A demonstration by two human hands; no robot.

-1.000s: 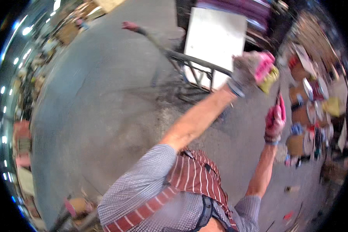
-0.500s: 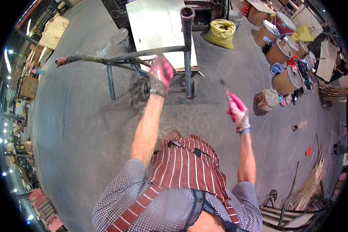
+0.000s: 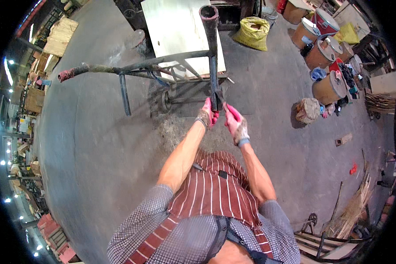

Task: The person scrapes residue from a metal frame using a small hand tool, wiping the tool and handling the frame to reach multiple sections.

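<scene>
A dark, worn metal tube frame point(image 3: 165, 58) stands in front of me, with an open-ended upright tube at its right side. My left hand point(image 3: 207, 115), in a pink-and-grey glove, is closed round the lower end of that upright leg point(image 3: 214, 83). Just right of it, my right hand point(image 3: 236, 125), gloved the same way, grips a slim hand tool point(image 3: 220, 95) with a dark, flat tip. The tip lies against or very near the leg's right side; whether it touches, I cannot tell. Whether it is a scraper or a brush does not show.
Behind the frame lies a pale board point(image 3: 176, 31), with a yellow sack point(image 3: 252, 34) to its right. Several brown drums point(image 3: 330, 87) line the far right, near a wrapped bundle point(image 3: 307, 110). A wooden block point(image 3: 343, 140) and dry stalks point(image 3: 350, 213) lie on the right floor.
My left hand has come down and right from the frame's crossbar to the upright leg's lower end. My right hand has moved left, bringing the tool to that leg.
</scene>
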